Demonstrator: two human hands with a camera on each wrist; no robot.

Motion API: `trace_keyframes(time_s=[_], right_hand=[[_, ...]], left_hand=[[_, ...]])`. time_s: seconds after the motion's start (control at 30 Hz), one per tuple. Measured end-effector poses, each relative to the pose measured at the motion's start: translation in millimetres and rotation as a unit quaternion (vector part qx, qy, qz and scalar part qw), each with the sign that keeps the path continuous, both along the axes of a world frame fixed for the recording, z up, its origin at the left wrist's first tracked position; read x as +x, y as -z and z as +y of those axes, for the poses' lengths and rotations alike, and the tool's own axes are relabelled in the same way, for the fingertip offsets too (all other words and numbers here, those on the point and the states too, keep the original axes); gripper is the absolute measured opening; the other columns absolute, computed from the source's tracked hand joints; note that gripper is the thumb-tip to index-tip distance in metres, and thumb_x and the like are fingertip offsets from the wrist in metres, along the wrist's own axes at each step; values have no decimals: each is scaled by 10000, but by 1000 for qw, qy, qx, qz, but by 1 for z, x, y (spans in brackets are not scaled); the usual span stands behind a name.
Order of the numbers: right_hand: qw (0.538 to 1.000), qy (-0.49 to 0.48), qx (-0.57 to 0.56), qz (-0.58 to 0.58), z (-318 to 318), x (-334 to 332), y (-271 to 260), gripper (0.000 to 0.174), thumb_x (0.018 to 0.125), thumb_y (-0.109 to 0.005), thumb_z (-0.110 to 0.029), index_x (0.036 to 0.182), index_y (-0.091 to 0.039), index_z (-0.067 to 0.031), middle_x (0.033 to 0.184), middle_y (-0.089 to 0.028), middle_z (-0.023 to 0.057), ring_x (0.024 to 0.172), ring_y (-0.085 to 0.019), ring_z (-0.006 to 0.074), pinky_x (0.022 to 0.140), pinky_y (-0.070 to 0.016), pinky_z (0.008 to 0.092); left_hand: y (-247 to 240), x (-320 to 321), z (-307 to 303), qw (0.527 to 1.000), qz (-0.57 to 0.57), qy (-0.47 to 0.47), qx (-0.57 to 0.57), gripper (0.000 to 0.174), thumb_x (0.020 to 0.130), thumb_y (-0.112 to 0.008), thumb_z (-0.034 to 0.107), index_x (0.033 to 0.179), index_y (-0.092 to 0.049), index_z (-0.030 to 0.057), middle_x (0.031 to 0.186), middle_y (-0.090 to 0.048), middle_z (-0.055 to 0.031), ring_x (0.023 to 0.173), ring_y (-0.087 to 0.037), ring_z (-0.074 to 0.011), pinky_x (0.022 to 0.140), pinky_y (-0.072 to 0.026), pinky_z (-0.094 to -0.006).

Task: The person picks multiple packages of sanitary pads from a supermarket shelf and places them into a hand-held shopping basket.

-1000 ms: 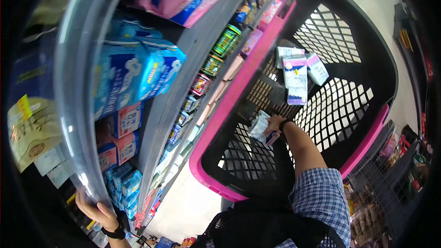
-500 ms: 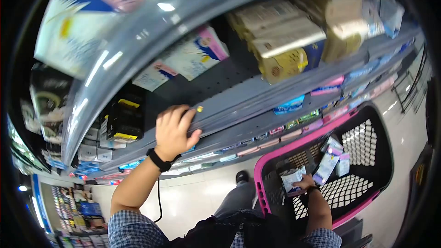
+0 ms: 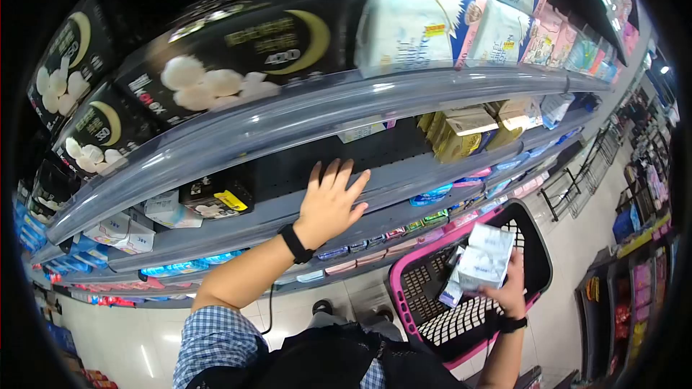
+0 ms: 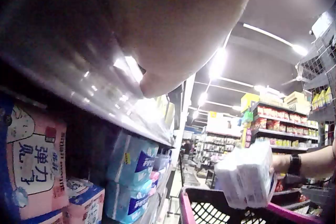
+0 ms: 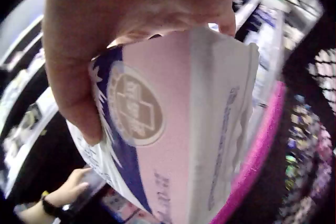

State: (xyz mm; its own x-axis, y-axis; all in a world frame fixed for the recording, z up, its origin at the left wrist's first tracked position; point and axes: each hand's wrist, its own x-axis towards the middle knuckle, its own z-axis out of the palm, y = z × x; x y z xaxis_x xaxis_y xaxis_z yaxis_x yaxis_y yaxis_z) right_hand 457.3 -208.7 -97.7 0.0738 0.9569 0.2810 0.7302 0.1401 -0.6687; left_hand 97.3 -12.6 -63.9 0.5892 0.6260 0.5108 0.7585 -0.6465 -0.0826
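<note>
My right hand grips white sanitary pad packs above the basket. At least two packs show side by side in the left wrist view. Up close in the right wrist view, the thumb presses the front of a pack with a pink side and a dark blue edge. More packs lie in the black basket with a pink rim, partly hidden behind the held ones. My left hand lies with fingers spread at the front of a dark shelf, holding nothing.
Black pad packs and white ones line the upper shelf, behind its clear curved edge. Gold packs sit right of my left hand, a black and yellow pack left of it. Another rack stands right.
My right hand has raised the packs from inside the basket to above it. The view has swung up towards the shelves. My left hand remains at the shelf with its fingers now more spread.
</note>
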Motion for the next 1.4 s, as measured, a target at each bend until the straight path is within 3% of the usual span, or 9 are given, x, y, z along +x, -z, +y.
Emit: trace_keyframes(time_s=[0.17, 0.37, 0.5, 0.57, 0.63, 0.93, 1.07, 1.2, 1.4], right_hand=[[937, -39, 199, -285, 51, -112, -124, 393, 465, -746, -229, 827, -661, -97, 1111, -470, 189, 1027, -462, 368, 878, -352, 431], [911, -167, 232, -297, 110, -188, -162, 381, 474, -729, -244, 819, -642, -107, 1100, -465, 196, 1054, -453, 356, 920, -315, 443], [899, -169, 201, -350, 156, -217, -160, 424, 458, -699, -204, 874, -659, -130, 1069, -487, 206, 985, -474, 345, 841, -343, 424], [912, -170, 19, -372, 177, -241, -166, 466, 500, -682, -216, 957, -641, -139, 1005, -566, 174, 937, -525, 325, 759, -406, 398], [888, -226, 215, -338, 202, -257, -149, 489, 520, -677, -205, 998, -618, -122, 1001, -587, 159, 948, -543, 325, 789, -435, 388], [891, -300, 65, -335, 245, -313, -119, 682, 495, -701, -159, 1155, -537, -112, 1048, -586, 154, 1043, -523, 320, 896, -413, 384], [900, -230, 69, -364, 242, -311, -121, 420, 539, -691, -182, 919, -609, -23, 893, -604, 183, 875, -565, 322, 784, -454, 385], [904, -216, -116, -351, 240, -312, -139, 434, 560, -727, -230, 941, -616, -55, 934, -607, 156, 896, -565, 300, 795, -448, 379], [918, -245, -12, -311, 251, -304, -116, 520, 559, -739, -244, 1018, -583, -54, 992, -590, 163, 946, -549, 310, 823, -439, 376]], left_hand=[[-16, -35, -41, 997, -13, 61, -35, 629, 716, -647, 370, 1258, -442, 125, 1280, -392, -151, 1200, -340, -333, 1005, -178, -581], [-20, -142, -89, 992, -46, 80, -86, 532, 681, -673, 250, 1173, -513, 123, 1214, -448, -134, 1157, -391, -321, 997, -203, -562], [-4, -213, -96, 994, -108, -13, -6, 388, 654, -657, 144, 1029, -573, 87, 1145, -480, -121, 1113, -422, -314, 982, -243, -539], [-1, -237, -96, 990, -124, -55, 32, 379, 659, -648, 130, 1025, -566, 81, 1139, -479, -129, 1103, -424, -319, 981, -246, -534], [11, -257, -93, 990, -113, -67, 46, 435, 673, -647, 133, 1086, -522, 81, 1171, -443, -165, 1119, -396, -348, 978, -240, -547], [40, -285, -80, 983, -102, -72, 137, 518, 693, -643, 178, 1160, -438, 86, 1231, -380, -203, 1169, -332, -389, 975, -228, -572], [40, -281, -78, 980, -86, -93, 154, 494, 698, -646, 252, 1139, -468, 117, 1206, -424, -159, 1143, -374, -350, 954, -259, -539], [39, -279, -78, 980, -80, -102, 150, 487, 705, -639, 304, 1130, -486, 122, 1196, -443, -143, 1130, -391, -340, 938, -276, -521], [36, -278, -79, 983, -49, -93, 149, 481, 725, -607, 290, 1123, -481, 51, 1211, -424, -196, 1119, -390, -379, 931, -277, -530]])
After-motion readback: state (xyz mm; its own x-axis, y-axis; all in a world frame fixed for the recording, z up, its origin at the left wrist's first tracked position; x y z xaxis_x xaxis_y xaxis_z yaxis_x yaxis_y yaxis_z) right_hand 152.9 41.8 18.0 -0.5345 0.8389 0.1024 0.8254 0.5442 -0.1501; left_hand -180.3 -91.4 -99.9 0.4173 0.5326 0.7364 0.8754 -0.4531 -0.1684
